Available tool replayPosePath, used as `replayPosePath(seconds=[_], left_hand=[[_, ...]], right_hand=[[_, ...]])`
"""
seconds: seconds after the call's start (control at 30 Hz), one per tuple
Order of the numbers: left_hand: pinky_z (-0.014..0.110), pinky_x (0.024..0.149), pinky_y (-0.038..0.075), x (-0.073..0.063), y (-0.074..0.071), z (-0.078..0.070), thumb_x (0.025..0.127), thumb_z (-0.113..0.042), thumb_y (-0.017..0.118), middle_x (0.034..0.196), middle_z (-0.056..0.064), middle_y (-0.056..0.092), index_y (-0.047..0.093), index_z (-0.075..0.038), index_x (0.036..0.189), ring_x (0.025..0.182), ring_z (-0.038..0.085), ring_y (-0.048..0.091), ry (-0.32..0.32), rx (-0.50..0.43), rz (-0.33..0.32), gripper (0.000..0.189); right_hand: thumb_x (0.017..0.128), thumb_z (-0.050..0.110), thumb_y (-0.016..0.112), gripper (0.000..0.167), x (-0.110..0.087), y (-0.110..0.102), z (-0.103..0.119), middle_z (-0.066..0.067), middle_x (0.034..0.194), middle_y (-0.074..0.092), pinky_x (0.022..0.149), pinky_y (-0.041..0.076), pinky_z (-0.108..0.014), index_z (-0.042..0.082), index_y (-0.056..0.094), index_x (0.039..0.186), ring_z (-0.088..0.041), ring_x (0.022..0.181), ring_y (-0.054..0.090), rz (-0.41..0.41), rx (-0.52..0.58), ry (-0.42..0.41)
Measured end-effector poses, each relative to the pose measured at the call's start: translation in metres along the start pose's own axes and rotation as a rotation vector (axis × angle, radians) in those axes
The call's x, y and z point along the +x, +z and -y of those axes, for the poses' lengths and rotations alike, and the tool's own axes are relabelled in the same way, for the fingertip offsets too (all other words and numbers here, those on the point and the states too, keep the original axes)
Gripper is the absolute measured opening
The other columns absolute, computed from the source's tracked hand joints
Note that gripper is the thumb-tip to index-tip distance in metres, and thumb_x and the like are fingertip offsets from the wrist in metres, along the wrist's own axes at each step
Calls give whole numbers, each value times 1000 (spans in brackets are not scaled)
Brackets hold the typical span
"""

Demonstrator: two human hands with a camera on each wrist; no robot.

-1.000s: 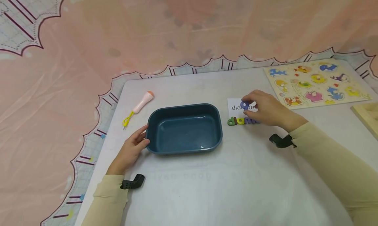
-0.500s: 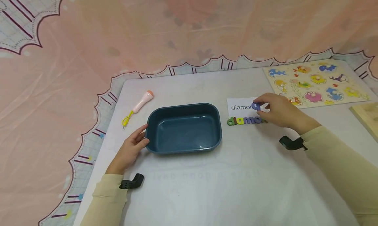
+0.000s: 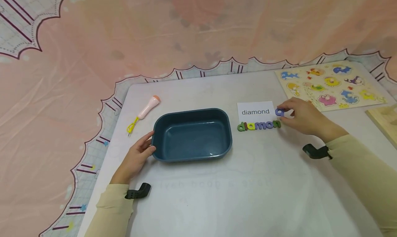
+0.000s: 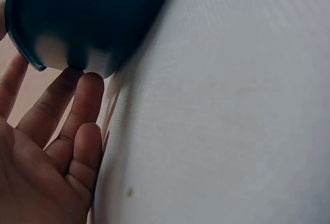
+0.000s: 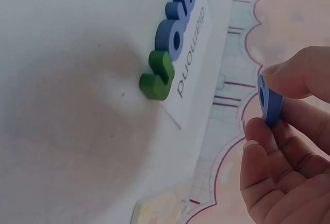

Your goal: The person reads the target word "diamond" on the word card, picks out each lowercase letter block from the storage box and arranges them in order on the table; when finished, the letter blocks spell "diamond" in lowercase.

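My right hand (image 3: 305, 118) pinches a purple letter (image 3: 280, 112) with a round loop between thumb and fingers, just right of the white word card (image 3: 255, 107) printed "diamond". The letter looks bluer in the right wrist view, held up on edge. Below the card stand coloured letters (image 3: 259, 125) in a row reading "diamon", ending in a green n (image 5: 159, 77). My left hand (image 3: 136, 157) holds the left end of the dark blue plastic tub (image 3: 192, 158), thumb and fingertips at its rim and outer wall. Nothing lies inside the tub.
A pink pen-like stick (image 3: 148, 107) with a yellow loop lies behind the tub at left. An animal picture puzzle board (image 3: 332, 87) sits at the back right, with a wooden tray (image 3: 383, 121) at the right edge. A patterned curtain (image 3: 186, 33) hangs behind the white table (image 3: 198, 206).
My right hand has carried the purple letter rightward, from over the card to beyond its right edge. The printed word and the letter row are now uncovered. The left hand stays on the tub.
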State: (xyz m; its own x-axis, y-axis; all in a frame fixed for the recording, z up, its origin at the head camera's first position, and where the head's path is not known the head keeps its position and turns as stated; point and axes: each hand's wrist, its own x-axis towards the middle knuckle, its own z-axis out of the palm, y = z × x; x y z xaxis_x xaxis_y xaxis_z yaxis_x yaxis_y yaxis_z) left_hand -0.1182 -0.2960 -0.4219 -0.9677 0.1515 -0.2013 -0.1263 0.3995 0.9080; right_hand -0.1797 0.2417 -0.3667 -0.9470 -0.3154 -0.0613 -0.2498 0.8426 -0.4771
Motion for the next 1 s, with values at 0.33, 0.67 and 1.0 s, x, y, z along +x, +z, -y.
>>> replayPosePath(seconds=[0.33, 0.67, 1.0], left_hand=[[54, 108, 33, 0, 0, 0, 103, -21, 58, 150, 27, 41, 29, -10, 158, 134, 39, 45, 7, -3, -2, 63], [53, 108, 34, 0, 1, -2, 103, -20, 58, 150, 28, 41, 29, -9, 158, 134, 41, 45, -5, -12, -3, 63], [54, 108, 34, 1, 0, -1, 103, -22, 58, 150, 29, 40, 29, -9, 158, 134, 42, 45, 0, 2, -2, 64]], right_hand=[[96, 24, 67, 41, -9, 0, -16, -21, 114, 67, 84, 51, -53, -5, 65, 125, -35, 100, 61, 10, 25, 16], [98, 29, 65, 47, -17, 9, -25, -21, 113, 67, 84, 53, -54, -7, 62, 127, -37, 101, 63, 69, 44, 66], [97, 28, 66, 45, -19, 13, -31, -18, 109, 70, 75, 52, -41, -7, 64, 126, -28, 92, 62, 97, 8, 85]])
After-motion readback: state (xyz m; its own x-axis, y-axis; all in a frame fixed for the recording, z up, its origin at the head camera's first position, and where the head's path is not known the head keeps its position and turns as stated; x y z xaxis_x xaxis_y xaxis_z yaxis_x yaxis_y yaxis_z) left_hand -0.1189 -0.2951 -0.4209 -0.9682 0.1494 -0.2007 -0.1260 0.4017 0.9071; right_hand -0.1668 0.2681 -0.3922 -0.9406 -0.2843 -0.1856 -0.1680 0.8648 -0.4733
